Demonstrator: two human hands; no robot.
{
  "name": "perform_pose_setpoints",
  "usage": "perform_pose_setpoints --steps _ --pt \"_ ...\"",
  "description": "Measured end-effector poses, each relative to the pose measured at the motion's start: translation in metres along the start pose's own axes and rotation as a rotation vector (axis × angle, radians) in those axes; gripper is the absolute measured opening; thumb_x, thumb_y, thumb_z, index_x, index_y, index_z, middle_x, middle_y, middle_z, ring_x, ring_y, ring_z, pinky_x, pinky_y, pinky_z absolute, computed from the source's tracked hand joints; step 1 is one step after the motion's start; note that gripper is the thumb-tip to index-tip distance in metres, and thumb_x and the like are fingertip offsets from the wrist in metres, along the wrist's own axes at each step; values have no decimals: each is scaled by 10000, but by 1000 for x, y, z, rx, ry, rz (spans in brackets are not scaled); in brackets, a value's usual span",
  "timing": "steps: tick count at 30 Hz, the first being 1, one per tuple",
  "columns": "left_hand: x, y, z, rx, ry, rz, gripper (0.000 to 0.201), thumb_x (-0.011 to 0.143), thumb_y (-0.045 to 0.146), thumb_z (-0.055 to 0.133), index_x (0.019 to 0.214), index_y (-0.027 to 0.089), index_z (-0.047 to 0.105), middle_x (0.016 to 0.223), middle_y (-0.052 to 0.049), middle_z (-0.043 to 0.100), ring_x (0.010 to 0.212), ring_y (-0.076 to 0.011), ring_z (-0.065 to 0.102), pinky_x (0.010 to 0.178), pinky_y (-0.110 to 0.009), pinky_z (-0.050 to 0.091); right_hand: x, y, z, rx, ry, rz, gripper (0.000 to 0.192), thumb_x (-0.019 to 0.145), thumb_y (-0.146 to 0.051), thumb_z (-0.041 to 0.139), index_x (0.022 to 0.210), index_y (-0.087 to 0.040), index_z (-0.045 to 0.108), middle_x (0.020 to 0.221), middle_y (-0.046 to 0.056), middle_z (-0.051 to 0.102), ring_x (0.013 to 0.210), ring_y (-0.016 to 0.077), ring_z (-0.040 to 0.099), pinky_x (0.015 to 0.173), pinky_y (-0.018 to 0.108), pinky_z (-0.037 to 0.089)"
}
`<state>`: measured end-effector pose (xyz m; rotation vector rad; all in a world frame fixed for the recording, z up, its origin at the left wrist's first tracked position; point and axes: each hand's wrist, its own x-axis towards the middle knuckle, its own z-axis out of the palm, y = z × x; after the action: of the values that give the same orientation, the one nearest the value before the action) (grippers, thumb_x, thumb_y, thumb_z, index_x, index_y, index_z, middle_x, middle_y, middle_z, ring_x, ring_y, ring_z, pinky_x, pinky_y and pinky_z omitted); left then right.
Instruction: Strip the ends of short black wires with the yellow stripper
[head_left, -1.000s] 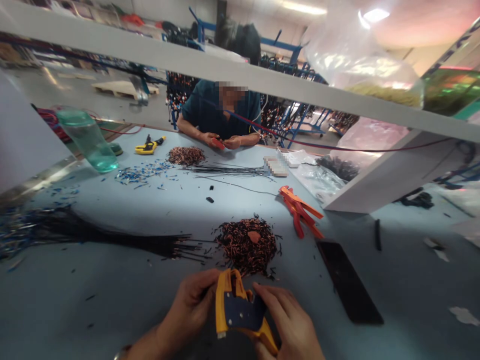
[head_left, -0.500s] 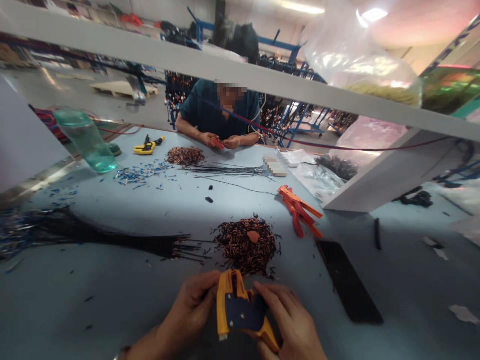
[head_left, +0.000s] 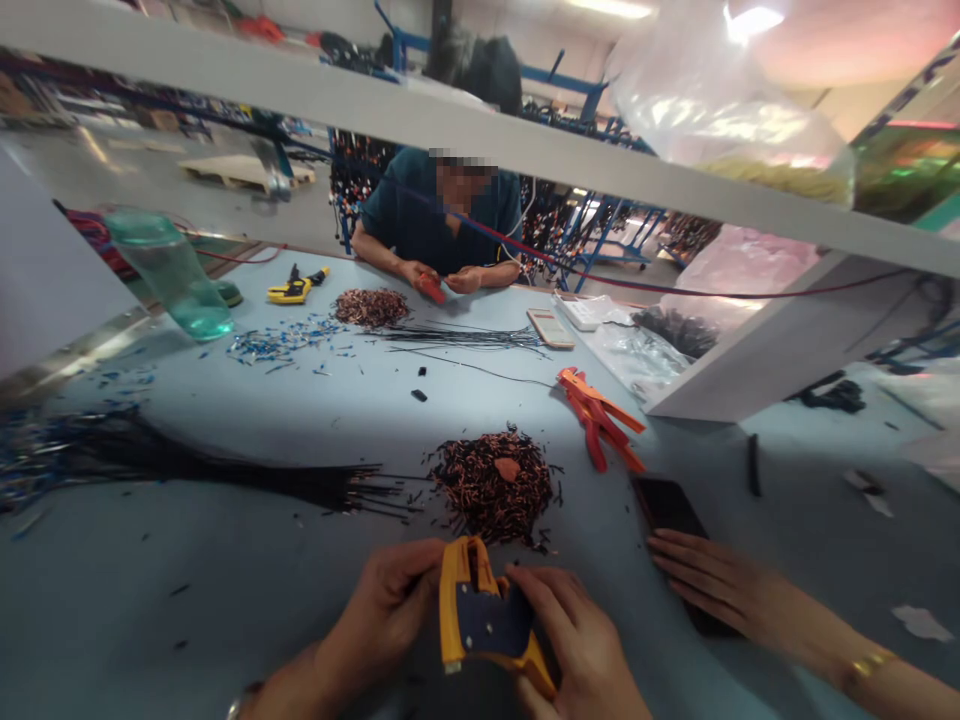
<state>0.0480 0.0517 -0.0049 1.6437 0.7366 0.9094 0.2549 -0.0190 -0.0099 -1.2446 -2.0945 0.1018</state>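
In the head view, my right hand [head_left: 581, 635] is wrapped round a yellow and dark blue wire stripper [head_left: 487, 620], its jaw end pointing up and away from me. My left hand [head_left: 394, 600] is closed in a pinch beside the left edge of the jaws. What sits between its fingertips, if anything, is hidden. Just beyond the tool lies a heap of short black and copper-coloured wire offcuts [head_left: 495, 490]. A bundle of long black wires [head_left: 247, 475] stretches to the left, with bare-looking ends near the heap.
A co-worker's hand [head_left: 712, 575] with a gold bracelet lies on a black phone [head_left: 667, 505] at right. Red-orange pliers [head_left: 596, 420] lie behind it. Across the table another person [head_left: 450, 220] holds a red tool. A green bottle [head_left: 176, 275] stands left; a white beam [head_left: 465, 130] crosses overhead.
A co-worker's hand has come in from the right and now rests on the phone. My hands and the wire stripper have barely moved.
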Motion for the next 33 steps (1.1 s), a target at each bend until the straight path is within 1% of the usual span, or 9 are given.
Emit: perform_pose_setpoints --steps 4,8,13,19,21,26,29,31,33 --pt "1 1 0 -13 -1 -25 262 929 250 490 840 170 723 686 -16 718 582 -116 607 546 -165 466 -1 0 1 8 -7 19 445 926 -450 434 1226 -128 499 918 140 672 798 257 688 646 359 595" --pt "2 3 0 -13 21 -46 269 920 286 509 821 169 729 675 -21 721 569 -125 611 544 -179 478 -2 -1 3 6 -11 20 422 924 -411 414 1220 -122 496 922 145 668 797 264 681 651 385 588" --pt "1 2 1 -30 35 -43 257 918 280 512 827 172 727 689 -22 725 582 -123 616 561 -177 488 -1 -2 5 14 -7 49 458 924 -465 414 1231 -132 482 947 147 656 816 279 662 660 415 572" --pt "1 -1 0 34 29 -40 261 911 262 498 814 165 720 676 -21 719 582 -123 621 550 -171 484 -2 -2 5 -9 -12 56 468 911 -444 421 1255 -130 468 979 154 641 842 280 655 666 416 573" --pt "2 -2 -2 85 75 -41 260 909 265 491 819 169 715 681 -18 719 593 -127 633 556 -173 490 -1 -2 4 -28 -1 42 476 902 -417 435 1273 -120 463 978 158 644 839 282 655 670 419 570" --pt "6 -1 -10 270 317 -78 253 889 309 508 781 181 697 686 -5 717 625 -138 653 585 -181 505 0 1 5 -87 -23 -65 496 858 -358 486 1276 -90 483 918 149 671 786 275 657 633 401 555" --pt "6 0 -12 289 355 -112 257 880 334 509 794 184 699 705 -5 728 638 -146 663 590 -187 514 1 0 7 -131 -82 -140 479 898 -433 447 1212 -82 535 878 146 685 748 267 653 609 395 538" --pt "6 0 -11 276 357 -122 250 870 336 518 797 182 701 712 -10 736 644 -151 670 592 -189 521 1 -1 9 -165 -125 -195 502 925 -496 409 1168 -86 567 846 134 690 712 254 647 599 385 518" --pt "5 1 -11 261 349 -107 238 862 326 525 794 182 702 713 -14 740 658 -155 681 605 -190 530 1 -2 12 -192 -151 -233 494 927 -509 425 1150 -96 581 826 117 691 687 240 636 598 376 500"
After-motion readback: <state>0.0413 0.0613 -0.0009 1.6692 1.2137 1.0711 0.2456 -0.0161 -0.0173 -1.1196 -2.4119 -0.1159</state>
